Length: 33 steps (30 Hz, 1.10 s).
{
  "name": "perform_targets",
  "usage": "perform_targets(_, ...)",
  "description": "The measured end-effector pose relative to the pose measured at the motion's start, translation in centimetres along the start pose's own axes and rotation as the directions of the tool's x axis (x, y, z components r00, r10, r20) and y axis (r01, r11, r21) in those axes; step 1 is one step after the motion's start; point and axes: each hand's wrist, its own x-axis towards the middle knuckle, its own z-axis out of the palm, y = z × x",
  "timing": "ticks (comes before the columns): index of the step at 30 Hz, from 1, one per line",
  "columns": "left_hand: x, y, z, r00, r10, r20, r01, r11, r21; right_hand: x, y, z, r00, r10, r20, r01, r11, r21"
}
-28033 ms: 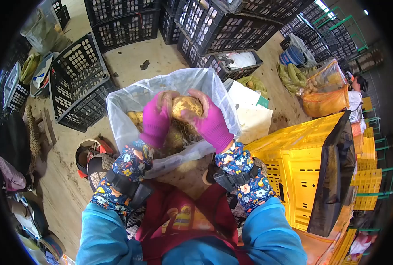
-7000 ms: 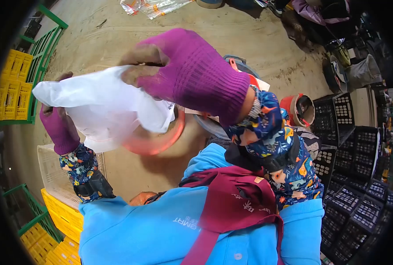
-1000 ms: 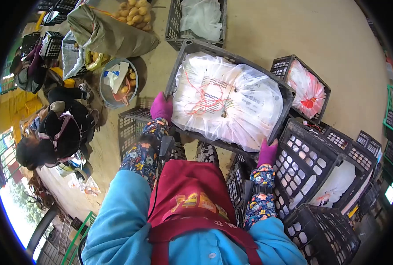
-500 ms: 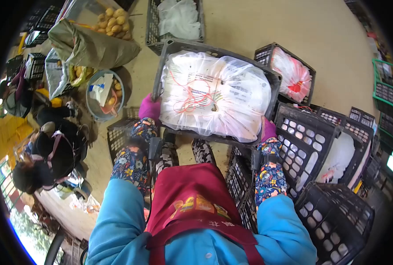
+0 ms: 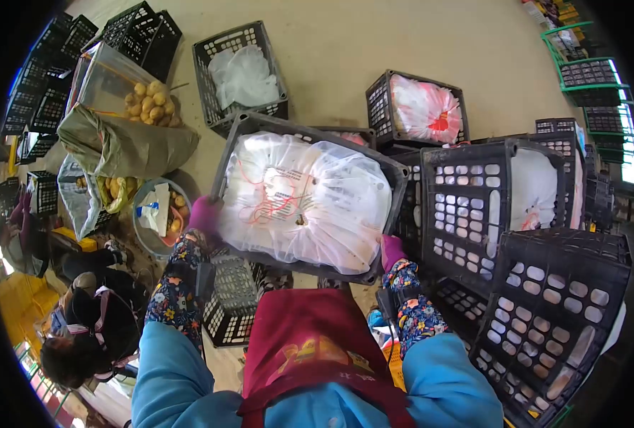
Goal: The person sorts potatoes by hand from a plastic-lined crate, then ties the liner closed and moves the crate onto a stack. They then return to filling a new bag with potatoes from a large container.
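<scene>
Forward of the maroon cloth apron (image 5: 310, 321), the left hand (image 5: 204, 216) and right hand (image 5: 393, 252), in purple knit gloves, are clamped on opposite ends of 1 black rectangular plastic crate (image 5: 244, 122). Inside it lies 1 white translucent plastic bag (image 5: 349, 207), topped with red string (image 5: 275, 208). Beyond, on the floor (image 5: 317, 78), stand 2 further black perforated plastic crates (image 5: 380, 107).

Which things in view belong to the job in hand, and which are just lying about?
Apparently in the job:
black crate, a hand at either side
tied white bag inside it
left hand
right hand

Apparently just lying about:
olive sack
potatoes above it
round tub
crate with crumpled white plastic
</scene>
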Motion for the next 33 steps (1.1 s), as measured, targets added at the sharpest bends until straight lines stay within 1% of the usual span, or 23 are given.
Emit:
perform_targets(1,-0.7,0.0,-1.0,0.999,0.002,0.041,-0.003,0.999,0.032,-1.5,0.4,1.6,0.998,0.057,0.011,-0.058,0.996,0.063)
perform_targets(2,0.2,-5.8,-0.1,0.995,0.102,-0.013,-0.1,0.991,0.092,-2.8,0.7,2.9,0.995,0.099,0.022,-0.101,0.988,0.118)
perform_targets(4,-2.0,-5.1,-1.4,0.985,-0.101,0.138,0.094,0.994,0.058,-5.0,1.5,4.3,0.985,0.164,0.044,-0.17,0.968,0.187)
perform_targets(6,-4.2,-5.5,-1.7,0.967,-0.202,0.156,0.192,0.978,0.077,-6.2,1.6,4.7,0.98,0.193,0.048,-0.199,0.956,0.216)
perform_targets(7,-3.9,-4.4,-1.9,0.961,-0.232,0.148,0.224,0.972,0.073,-6.0,1.2,4.5,0.98,0.197,0.04,-0.201,0.952,0.232)
perform_targets(10,-4.0,-0.7,-2.7,0.918,-0.334,0.215,0.33,0.942,0.055,-5.9,-0.1,3.5,0.981,0.193,0.025,-0.193,0.943,0.27)
perform_targets(11,-2.5,-1.0,-2.3,0.955,-0.227,0.189,0.226,0.974,0.029,-5.7,-0.9,2.8,0.98,0.195,0.033,-0.196,0.932,0.306)
perform_targets(13,-0.1,-0.8,-1.5,0.991,0.004,0.135,-0.002,1.0,-0.011,-5.4,-3.2,1.8,0.974,0.219,0.066,-0.227,0.889,0.398)
perform_targets(14,1.3,0.2,-1.9,0.899,-0.29,0.327,0.366,0.909,-0.198,-4.5,-4.1,0.6,0.957,0.269,0.105,-0.286,0.827,0.484)
perform_targets(15,1.4,-0.1,-1.7,0.864,-0.365,0.346,0.464,0.845,-0.268,-6.0,-6.5,-0.1,0.975,0.212,0.07,-0.216,0.819,0.531)
perform_targets(16,1.5,-1.1,-1.0,0.825,-0.423,0.375,0.546,0.768,-0.335,-7.5,-9.0,-0.8,0.988,0.153,0.035,-0.145,0.806,0.574)
perform_targets(17,2.8,-4.2,0.2,0.868,-0.442,0.226,0.485,0.852,-0.198,-6.6,-8.6,-0.4,0.989,0.149,0.012,-0.131,0.824,0.552)
perform_targets(18,2.7,-4.4,0.6,0.894,-0.431,0.125,0.447,0.879,-0.168,-6.5,-8.1,0.2,0.989,0.151,-0.006,-0.125,0.836,0.534)
perform_targets(19,0.8,-1.6,0.6,0.883,-0.444,0.149,0.469,0.837,-0.281,-7.2,-9.1,-0.7,0.947,0.291,0.136,-0.318,0.788,0.527)
perform_targets(20,-0.3,-0.8,0.7,0.901,-0.407,0.152,0.434,0.833,-0.344,-7.9,-10.0,-2.5,0.871,0.411,0.267,-0.49,0.718,0.495)
perform_targets(22,-2.5,-0.1,1.2,0.93,-0.336,0.151,0.367,0.816,-0.447,-6.3,-10.8,-5.6,0.935,0.315,0.162,-0.339,0.665,0.665)
perform_targets(23,-3.6,0.7,1.0,0.935,-0.32,0.152,0.352,0.797,-0.49,-4.9,-11.0,-6.1,0.959,0.26,0.111,-0.256,0.633,0.73)
perform_targets(24,-5.5,0.7,0.6,0.929,-0.329,0.167,0.366,0.764,-0.531,-4.4,-9.8,-5.3,0.971,0.223,0.086,-0.207,0.604,0.77)
perform_targets(27,-11.2,-0.7,-0.7,0.909,-0.353,0.221,0.412,0.684,-0.602,-10.9,-0.9,1.2,0.963,0.236,0.128,-0.234,0.503,0.832)
perform_targets(28,-12.8,-1.0,-0.8,0.909,-0.352,0.223,0.412,0.669,-0.619,-12.1,0.5,1.6,0.966,0.229,0.119,-0.218,0.476,0.852)
perform_targets(30,-16.2,-0.5,-1.3,0.893,-0.397,0.214,0.438,0.654,-0.617,-12.2,1.3,1.7,0.979,0.186,0.089,-0.163,0.433,0.887)
perform_targets(32,-20.5,0.7,-1.2,0.874,-0.446,0.193,0.462,0.641,-0.613,-11.8,3.9,2.2,0.978,0.183,0.095,-0.184,0.562,0.807)
perform_targets(33,-23.2,1.0,-0.9,0.888,-0.431,0.159,0.438,0.689,-0.578,-12.1,5.4,2.4,0.978,0.184,0.103,-0.196,0.62,0.76)
